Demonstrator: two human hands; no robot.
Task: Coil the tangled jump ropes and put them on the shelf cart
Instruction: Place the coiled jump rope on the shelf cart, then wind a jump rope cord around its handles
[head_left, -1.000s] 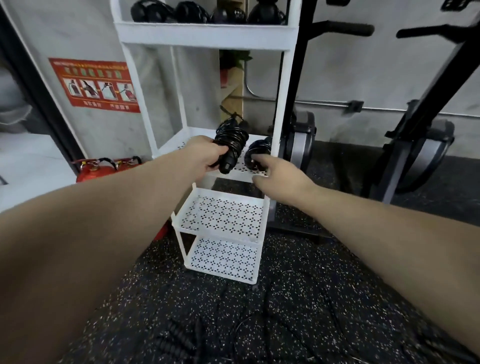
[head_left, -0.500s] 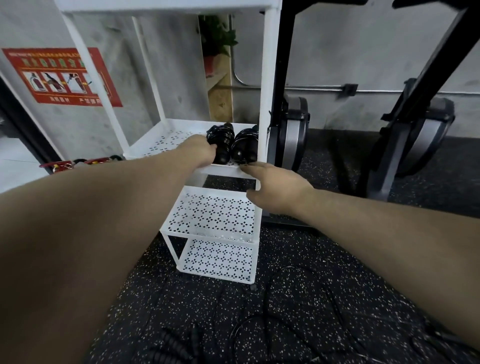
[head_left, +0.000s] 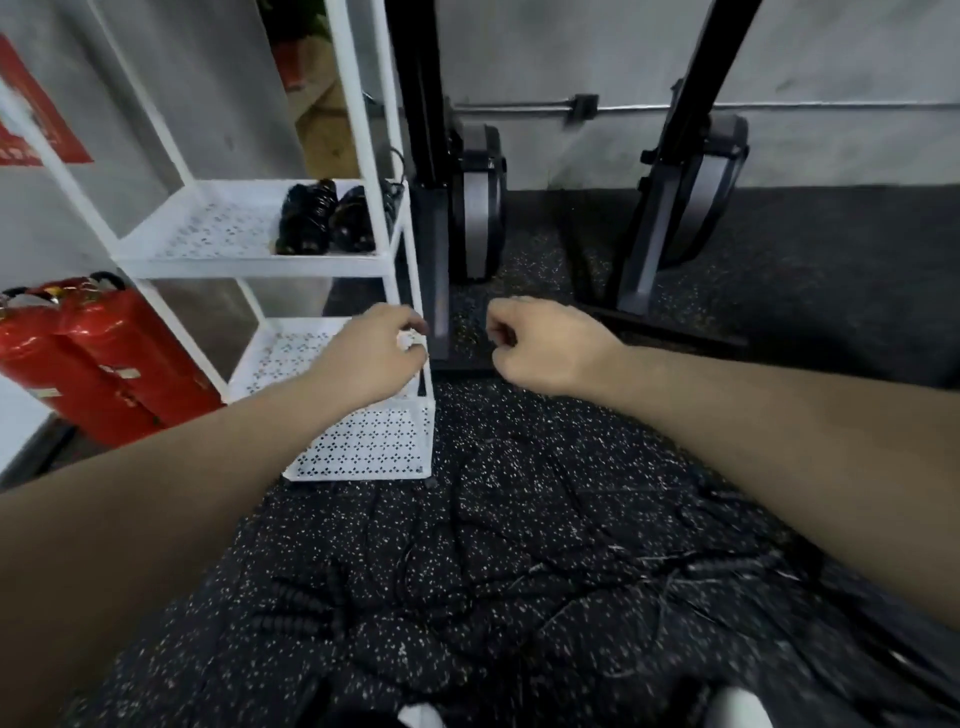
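Two coiled ropes (head_left: 327, 217) sat on the cart (head_left: 249, 260) upper left, both my left hand (head_left: 376, 347) and right hand (head_left: 540, 340) loosely curled and empty, so next I'd have reached for the tangled ropes (head_left: 467, 561) at bottom center.

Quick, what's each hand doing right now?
Left hand: loosely curled, holding nothing.
Right hand: loosely curled, holding nothing.

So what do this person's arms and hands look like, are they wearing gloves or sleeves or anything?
Nothing is worn that the view shows. The left hand and the right hand are bare, with no gloves, and no rings or wristbands can be made out. Both forearms are bare too, with no sleeve in sight as far as the frame reaches. The picture is a little blurred, so small marks cannot be told.
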